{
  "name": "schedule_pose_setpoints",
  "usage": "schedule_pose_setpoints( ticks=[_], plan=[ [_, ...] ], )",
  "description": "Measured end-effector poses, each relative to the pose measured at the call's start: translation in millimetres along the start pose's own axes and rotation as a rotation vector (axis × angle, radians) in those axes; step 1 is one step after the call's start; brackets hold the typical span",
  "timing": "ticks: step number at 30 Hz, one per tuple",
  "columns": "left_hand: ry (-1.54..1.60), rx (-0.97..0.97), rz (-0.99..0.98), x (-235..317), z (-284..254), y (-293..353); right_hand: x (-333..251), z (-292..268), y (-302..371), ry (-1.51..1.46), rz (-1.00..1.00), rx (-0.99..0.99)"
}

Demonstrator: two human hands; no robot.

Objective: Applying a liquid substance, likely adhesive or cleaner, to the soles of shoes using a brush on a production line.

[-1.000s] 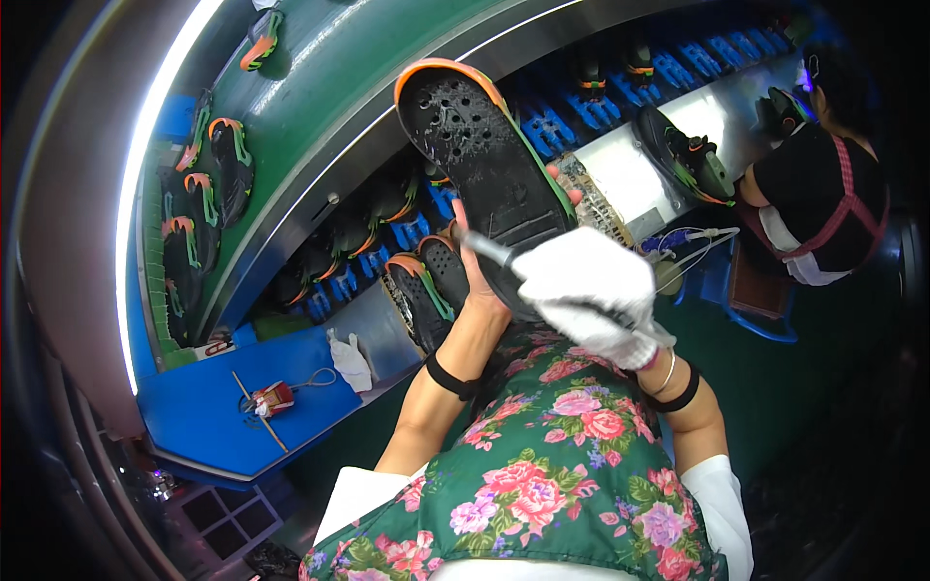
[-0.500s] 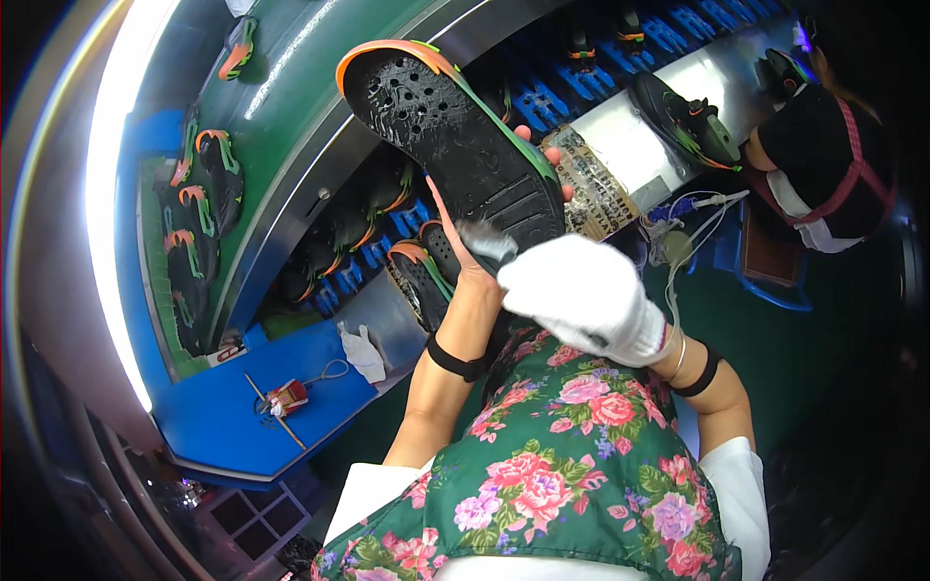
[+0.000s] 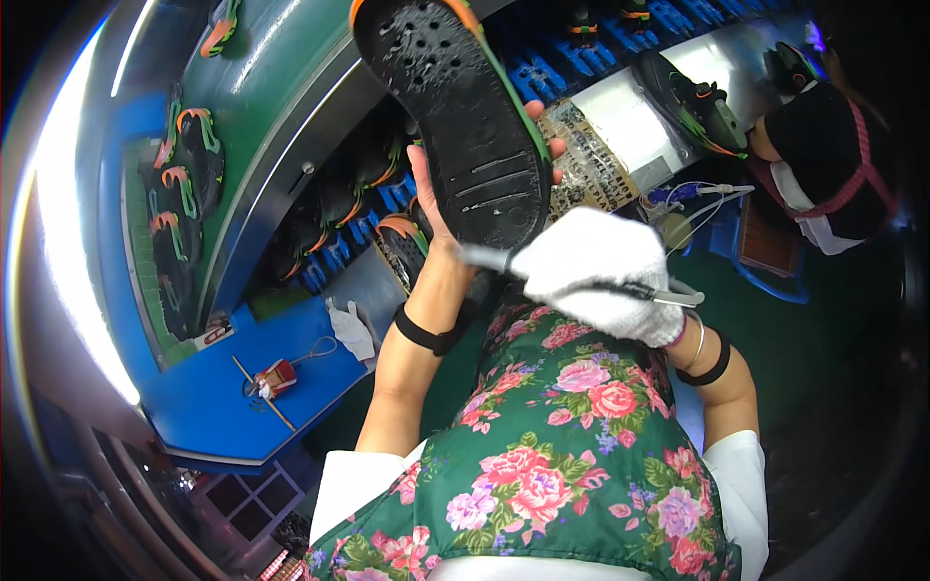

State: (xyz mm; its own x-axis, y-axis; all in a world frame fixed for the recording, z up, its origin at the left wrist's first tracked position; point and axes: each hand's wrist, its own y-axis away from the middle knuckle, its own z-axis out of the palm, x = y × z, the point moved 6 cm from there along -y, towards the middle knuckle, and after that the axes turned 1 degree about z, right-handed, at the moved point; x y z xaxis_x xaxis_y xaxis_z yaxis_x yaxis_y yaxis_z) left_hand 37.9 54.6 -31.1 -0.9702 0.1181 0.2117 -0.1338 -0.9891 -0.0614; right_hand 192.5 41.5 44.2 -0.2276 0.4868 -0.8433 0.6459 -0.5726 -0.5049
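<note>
My left hand point(image 3: 432, 205), bare, grips a shoe outsole point(image 3: 480, 145) from beneath, thumb along one side and fingertips round the other. The sole is black with an orange and green rim, has small round holes toward its far end, and looks wet and shiny there. In a white knitted glove, my right hand point(image 3: 593, 266) is closed on a brush point(image 3: 492, 258) with a dark and silvery handle. The brush head, blurred, lies by the sole's near end, close to my left wrist; whether it touches the sole I cannot tell.
To the left, several shoe parts point(image 3: 184, 194) lie on a green conveyor. A blue table point(image 3: 218, 402) bears a small red box point(image 3: 278, 378) and a white glove point(image 3: 351, 329). Black shoes point(image 3: 693, 107) stand at the right, near another person point(image 3: 823, 160). Blue racks point(image 3: 538, 82) line the back.
The outsole has shifted farther away in the view. My right hand has turned, so the brush handle now shows, and the brush head has moved off the sole's face toward its near end.
</note>
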Motion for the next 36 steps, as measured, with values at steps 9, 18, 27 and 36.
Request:
schedule_pose_setpoints(
  ticks=[9, 18, 27, 36],
  plan=[
    [0.06, -0.127, -0.122, 6.5, -1.8, 6.7, 3.5, 19.8, 4.7, -0.167, 0.109, -0.031],
    [-0.19, 0.08, -0.316, 21.5, -56.1, 29.0, -11.2, 43.2, 10.8, 0.108, -0.119, -0.13],
    [0.024, 0.147, -0.409, 28.8, -48.2, 42.2, -7.0, 45.6, 16.6, 0.2, -0.157, -0.255],
    [0.119, 0.102, -0.378, 32.9, -61.5, 38.6, 2.7, 46.6, 5.0, 0.052, -0.067, -0.188]
  ],
)
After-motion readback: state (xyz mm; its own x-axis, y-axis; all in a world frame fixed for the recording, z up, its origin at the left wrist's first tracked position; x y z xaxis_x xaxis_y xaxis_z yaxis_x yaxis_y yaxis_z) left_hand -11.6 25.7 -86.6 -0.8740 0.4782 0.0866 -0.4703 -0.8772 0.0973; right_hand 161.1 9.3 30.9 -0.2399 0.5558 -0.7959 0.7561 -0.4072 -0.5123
